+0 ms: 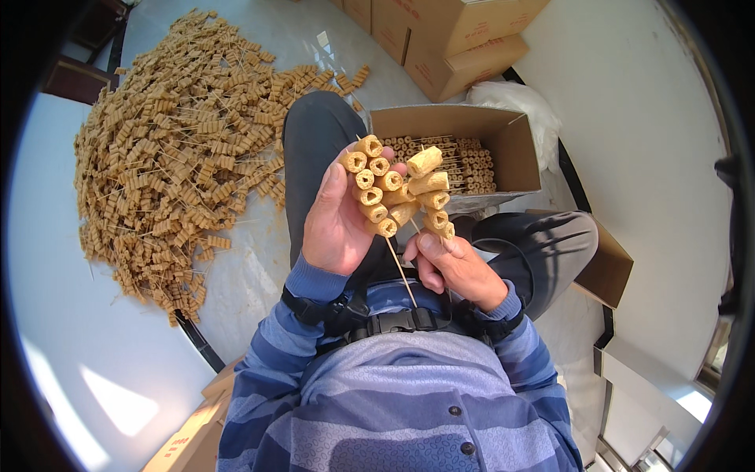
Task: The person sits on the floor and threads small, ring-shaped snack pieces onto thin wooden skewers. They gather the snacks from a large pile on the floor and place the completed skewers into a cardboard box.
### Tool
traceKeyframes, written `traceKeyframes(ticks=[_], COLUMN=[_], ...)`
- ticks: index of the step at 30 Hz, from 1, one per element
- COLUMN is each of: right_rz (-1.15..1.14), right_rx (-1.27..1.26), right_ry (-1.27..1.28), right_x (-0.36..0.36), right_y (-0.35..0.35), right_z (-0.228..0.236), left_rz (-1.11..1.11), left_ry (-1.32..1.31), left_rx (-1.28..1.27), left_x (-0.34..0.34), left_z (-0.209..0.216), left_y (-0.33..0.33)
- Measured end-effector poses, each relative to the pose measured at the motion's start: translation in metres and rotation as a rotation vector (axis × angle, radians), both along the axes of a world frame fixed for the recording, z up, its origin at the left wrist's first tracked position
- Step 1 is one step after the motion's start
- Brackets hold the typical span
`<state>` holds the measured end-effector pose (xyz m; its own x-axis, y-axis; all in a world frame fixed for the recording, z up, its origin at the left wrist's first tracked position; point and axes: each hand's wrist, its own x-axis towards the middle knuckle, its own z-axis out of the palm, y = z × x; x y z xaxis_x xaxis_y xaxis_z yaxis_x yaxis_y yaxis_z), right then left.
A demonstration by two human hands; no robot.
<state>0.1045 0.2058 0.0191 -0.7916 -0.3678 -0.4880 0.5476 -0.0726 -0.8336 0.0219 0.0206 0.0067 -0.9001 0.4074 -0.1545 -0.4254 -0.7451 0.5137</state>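
In front of the open carton (515,149), the left hand (336,228) cradles skewered rolls (389,181) while the right hand (460,265) pinches others from below; bunching seems underway, the next move likely needing aligned sticks (402,272).

We see a blue-striped top (393,401) with 2 dark buttons (454,411) at 5 o'clock, ribbed blue cuffs (316,279), black sleeve bands (303,308), a black buckle (392,322) at 6 o'clock and dark trousers (321,138).

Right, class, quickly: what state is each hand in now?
Left hand: loosely curled, holding skewered rolls.
Right hand: closed, holding other skewered rolls near their lower end.
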Motion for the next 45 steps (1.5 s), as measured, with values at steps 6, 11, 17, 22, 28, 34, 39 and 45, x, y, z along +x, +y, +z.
traceKeyframes(ticks=[6, 11, 17, 22, 28, 34, 39, 45], right_rz=[0.010, -0.058, -0.204, -0.229, -0.135, -0.131, -0.230, -0.154], right_rx=[0.112, -0.001, 0.036, 0.423, 0.279, 0.202, 0.549, 0.478], right_ry=[0.091, 0.046, 0.039, 0.382, 0.235, 0.036, 0.238, 0.316], right_x=[0.000, -0.009, -0.019, -0.015, -0.011, -0.023, -0.025, -0.019], right_y=[-0.007, -0.011, -0.022, -0.032, -0.027, -0.015, -0.026, -0.022], right_z=[-0.002, 0.005, 0.010, 0.001, 0.004, 0.006, -0.012, -0.011], left_rz=[-0.033, -0.037, -0.023, 0.139, 0.231, 0.095, 0.136, 0.197], left_ry=[-0.042, -0.008, 0.002, -0.057, -0.082, 0.022, 0.069, 0.151], left_rx=[0.032, 0.080, 0.162, -0.004, -0.087, -0.064, -0.135, -0.239], left_x=[-0.001, -0.001, -0.004, 0.002, -0.013, -0.009, 0.000, 0.003], left_z=[-0.007, -0.010, -0.007, 0.002, 0.002, 0.005, 0.019, 0.031], left_y=[-0.002, 0.000, 0.006, 0.017, 0.014, 0.016, 0.019, 0.028])
